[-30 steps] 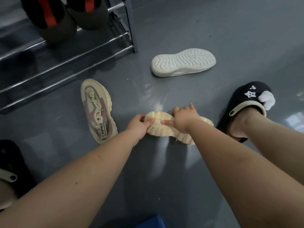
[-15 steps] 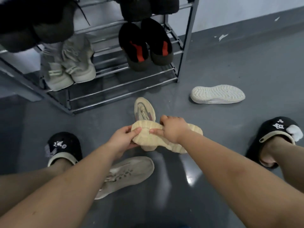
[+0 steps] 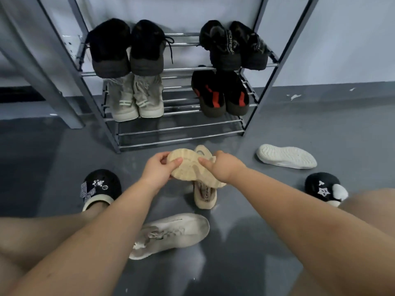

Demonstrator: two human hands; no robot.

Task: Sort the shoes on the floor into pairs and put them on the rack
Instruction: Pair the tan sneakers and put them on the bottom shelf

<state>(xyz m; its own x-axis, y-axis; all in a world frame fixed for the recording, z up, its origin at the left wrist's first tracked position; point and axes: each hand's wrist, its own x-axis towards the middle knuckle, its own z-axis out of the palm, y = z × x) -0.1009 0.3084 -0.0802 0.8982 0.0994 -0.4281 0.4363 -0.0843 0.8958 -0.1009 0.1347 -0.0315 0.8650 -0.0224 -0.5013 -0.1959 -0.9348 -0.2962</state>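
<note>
Both hands hold a cream ribbed-sole sneaker [image 3: 188,167] sole-up above the floor, in front of the metal rack [image 3: 181,133]. My left hand [image 3: 159,168] grips its toe end and my right hand [image 3: 222,165] grips its middle. Its matching cream sneaker [image 3: 205,196] lies upright on the floor right under it, partly hidden. A beige laced sneaker [image 3: 171,233] lies on its side nearer me. A white sneaker [image 3: 286,155] lies sole-up to the right.
The rack holds black pairs on the upper bar, grey boots [image 3: 134,99] and black-red shoes [image 3: 220,95] on the middle bar; its lowest bars are bare. My feet wear black clogs at the left [image 3: 100,186] and the right [image 3: 324,186]. A grey post [image 3: 47,77] stands left.
The head camera has tilted up, bringing the whole rack into view. Both hands have lifted the cream sneaker off the floor and carried it over its mate, toward the rack.
</note>
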